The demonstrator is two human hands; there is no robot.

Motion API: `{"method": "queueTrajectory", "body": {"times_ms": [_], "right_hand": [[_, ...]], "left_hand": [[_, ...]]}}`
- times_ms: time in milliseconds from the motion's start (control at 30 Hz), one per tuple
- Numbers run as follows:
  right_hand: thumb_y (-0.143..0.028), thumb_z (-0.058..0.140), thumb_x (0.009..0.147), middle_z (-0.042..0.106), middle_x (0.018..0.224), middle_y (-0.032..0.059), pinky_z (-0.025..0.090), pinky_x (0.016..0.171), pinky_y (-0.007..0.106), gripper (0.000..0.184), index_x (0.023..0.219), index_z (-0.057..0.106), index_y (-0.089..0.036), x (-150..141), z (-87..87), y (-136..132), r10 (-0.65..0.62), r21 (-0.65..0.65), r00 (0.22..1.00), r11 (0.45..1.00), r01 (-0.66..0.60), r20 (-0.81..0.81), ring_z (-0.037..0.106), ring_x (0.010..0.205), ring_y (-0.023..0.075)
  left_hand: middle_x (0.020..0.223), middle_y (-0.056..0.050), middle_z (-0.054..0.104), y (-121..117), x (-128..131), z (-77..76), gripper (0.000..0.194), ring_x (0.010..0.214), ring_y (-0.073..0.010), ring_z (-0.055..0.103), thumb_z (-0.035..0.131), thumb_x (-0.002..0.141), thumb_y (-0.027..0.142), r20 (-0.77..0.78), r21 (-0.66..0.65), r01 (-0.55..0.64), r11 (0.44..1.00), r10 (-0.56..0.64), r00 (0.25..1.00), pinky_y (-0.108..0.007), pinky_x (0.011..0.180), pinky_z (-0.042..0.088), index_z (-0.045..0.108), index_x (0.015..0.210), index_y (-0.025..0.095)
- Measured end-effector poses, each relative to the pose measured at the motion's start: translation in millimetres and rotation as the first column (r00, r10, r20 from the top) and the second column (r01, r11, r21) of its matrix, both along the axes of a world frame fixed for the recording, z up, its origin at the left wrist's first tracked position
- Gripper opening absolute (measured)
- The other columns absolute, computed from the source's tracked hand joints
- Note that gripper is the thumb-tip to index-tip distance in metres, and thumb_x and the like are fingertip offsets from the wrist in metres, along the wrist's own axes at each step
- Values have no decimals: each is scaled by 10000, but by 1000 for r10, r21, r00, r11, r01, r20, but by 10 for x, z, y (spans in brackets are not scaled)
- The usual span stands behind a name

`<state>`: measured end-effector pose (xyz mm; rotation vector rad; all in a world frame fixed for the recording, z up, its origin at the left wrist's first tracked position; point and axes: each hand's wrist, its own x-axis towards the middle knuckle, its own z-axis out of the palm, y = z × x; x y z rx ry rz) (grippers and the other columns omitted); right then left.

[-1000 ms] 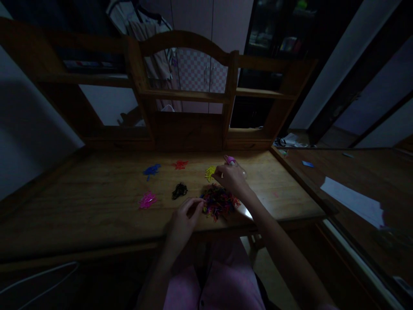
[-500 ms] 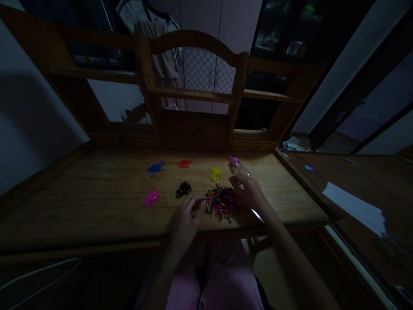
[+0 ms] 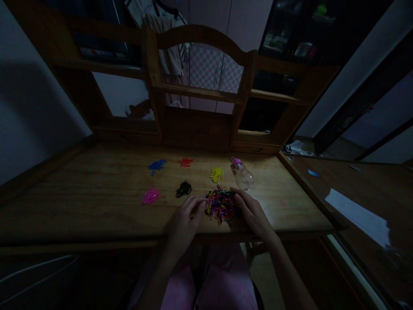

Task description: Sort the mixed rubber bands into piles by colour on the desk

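A mixed heap of small coloured rubber bands [image 3: 221, 204] lies near the front edge of the wooden desk. At its left side my left hand [image 3: 187, 215] has thumb and forefinger pinched together; what is between them is too small to make out. My right hand [image 3: 253, 212] rests against the heap's right side, fingers stretched out and thumb a little apart. Beyond the heap is a yellow pile [image 3: 217, 174]. A black pile [image 3: 183, 189] sits left of it, with a pink pile [image 3: 151, 196], a blue pile [image 3: 157, 165] and a red pile [image 3: 186, 162] farther off.
A clear bottle with a pink top [image 3: 244, 175] lies behind my right hand. Wooden shelving [image 3: 196, 92] stands along the back of the desk. On the brown surface to the right are a white paper [image 3: 358, 217] and a small blue card [image 3: 312, 173].
My right hand has come back from the yellow pile to the right side of the mixed heap, and its fingers have spread. My left hand has stayed pinched at the heap's left side.
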<state>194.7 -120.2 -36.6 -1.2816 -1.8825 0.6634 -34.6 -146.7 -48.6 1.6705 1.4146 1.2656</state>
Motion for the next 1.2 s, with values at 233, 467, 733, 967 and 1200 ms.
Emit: {"method": "queueTrajectory", "body": {"times_ms": [233,467,733,967,1200], "right_hand": [[-377,365,1022,664,1226,51,406,1059,357,362,1204,646,-241,-170,158,242,123,65,992,990,-124,29,584,1175,194],[-367,320,1035,700,1053,73,435,970,351,396,1090,679,-210,-325,159,377,186,97,969,974,-203,161,617,1035,206],[-359,350,1027,692,993,68,464,901,326,355,1001,672,-212,-207,208,237,136,93,978,984,-152,156,637,956,202],[-373,366,1020,711,1050,67,475,935,361,350,1117,670,-228,-101,133,223,50,77,993,995,-58,105,651,1007,220],[-393,398,1004,708,1167,56,486,967,404,358,1209,657,-257,-62,82,178,51,13,998,999,-51,34,648,1100,245]], "left_hand": [[1066,-40,680,-1,3,2,225,1031,-199,625,495,948,338,2,26,8,1000,-8,1000,-301,926,477,692,993,239],[1070,-48,678,2,-6,-2,250,1040,-198,621,467,960,338,27,47,-47,998,46,999,-304,939,476,690,975,229],[1067,-60,677,14,-18,-21,263,1045,-204,621,459,962,349,27,43,-78,996,77,997,-307,937,481,689,973,222],[1098,-63,658,20,-25,-62,240,1066,-204,609,472,957,337,32,43,-69,997,68,997,-309,934,486,682,989,227],[1069,-57,669,26,-25,-54,226,1041,-203,622,486,948,332,10,49,-72,996,71,997,-313,933,488,685,976,228]]}}
